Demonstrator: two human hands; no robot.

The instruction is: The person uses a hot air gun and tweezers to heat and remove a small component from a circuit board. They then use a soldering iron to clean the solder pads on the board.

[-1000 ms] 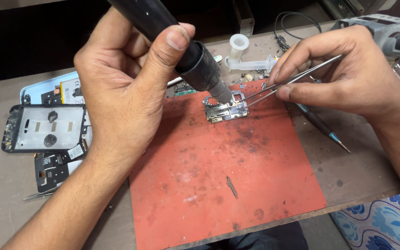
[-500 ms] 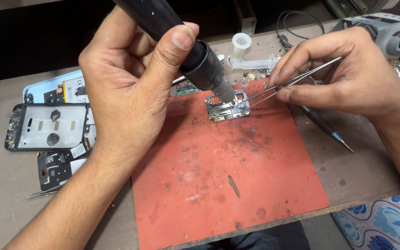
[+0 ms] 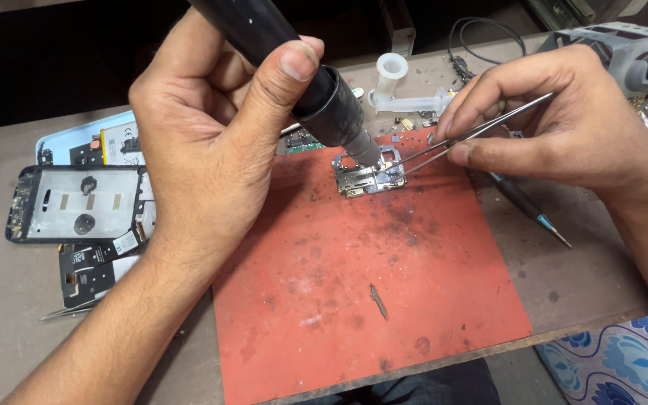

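Note:
My left hand (image 3: pixel 211 142) grips a black hot-air handpiece (image 3: pixel 316 97), its metal nozzle pointing down onto a small metal-shielded circuit board (image 3: pixel 369 178). The board lies at the far edge of a scorched red mat (image 3: pixel 354 277). My right hand (image 3: pixel 564 127) pinches metal tweezers (image 3: pixel 474 135), whose tips reach the board's right edge next to the nozzle.
Opened phone frames and parts (image 3: pixel 76 202) lie left of the mat, with a second pair of tweezers (image 3: pixel 69 309) below them. A white syringe (image 3: pixel 406 94) and a cable (image 3: pixel 481 37) sit at the back. A pen-like tool (image 3: pixel 526 210) rests right of the mat. A grey device (image 3: pixel 624 45) stands far right.
The view has shifted slightly. Both hands keep the nozzle and tweezers at the board; my left thumb has slid a little along the handpiece.

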